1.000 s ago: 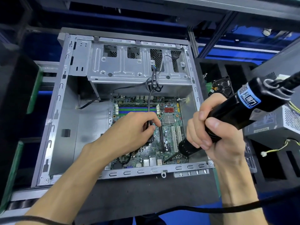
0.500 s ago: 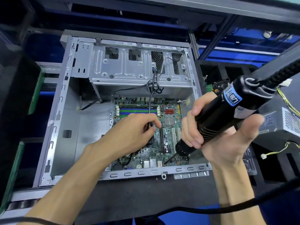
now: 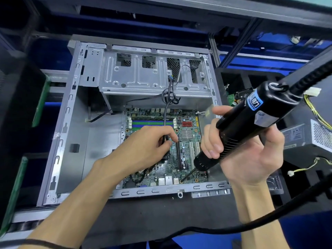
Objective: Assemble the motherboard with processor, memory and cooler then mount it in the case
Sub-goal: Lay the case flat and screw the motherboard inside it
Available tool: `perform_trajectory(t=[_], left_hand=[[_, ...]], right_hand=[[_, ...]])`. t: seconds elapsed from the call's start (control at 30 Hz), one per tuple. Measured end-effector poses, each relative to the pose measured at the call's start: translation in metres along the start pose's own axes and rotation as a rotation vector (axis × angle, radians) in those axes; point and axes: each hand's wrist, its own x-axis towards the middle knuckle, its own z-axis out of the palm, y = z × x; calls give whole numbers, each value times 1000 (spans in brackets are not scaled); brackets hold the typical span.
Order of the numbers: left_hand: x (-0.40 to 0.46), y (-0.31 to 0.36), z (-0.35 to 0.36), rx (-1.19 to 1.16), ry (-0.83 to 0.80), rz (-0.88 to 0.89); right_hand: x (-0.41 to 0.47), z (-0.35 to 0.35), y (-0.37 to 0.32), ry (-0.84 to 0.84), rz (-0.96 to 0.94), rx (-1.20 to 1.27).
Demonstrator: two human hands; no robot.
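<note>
- an electronics assembly workshop, by the look of it
- dark aluminium framing [image 3: 233, 42] over the bench
- an open computer case [image 3: 75, 123] on it
- a corded electric screwdriver [image 3: 251, 123]
- a loose power supply [image 3: 312, 135] alongside

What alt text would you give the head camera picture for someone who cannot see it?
A person's right hand grips a black electric screwdriver, its bit at a screw hole on the near edge of a motherboard lying in an open metal case. The left hand holds a black cable aside.
</note>
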Motion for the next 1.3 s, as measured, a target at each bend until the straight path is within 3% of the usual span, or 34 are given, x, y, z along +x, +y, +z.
perform_trajectory(t=[0.33, 0.73, 1.0, 1.3], left_hand=[[0, -1, 0, 11, -8, -2], [-1, 2, -1, 21, -3, -8], [-1, 1, 0, 18, 24, 10], [-1, 1, -1, 17, 8, 8]], right_hand=[[0, 2, -1, 13, -5, 20], [1, 3, -3, 26, -5, -142], [3, 11, -2, -59, 36, -61], [2, 8, -4, -35, 24, -13]])
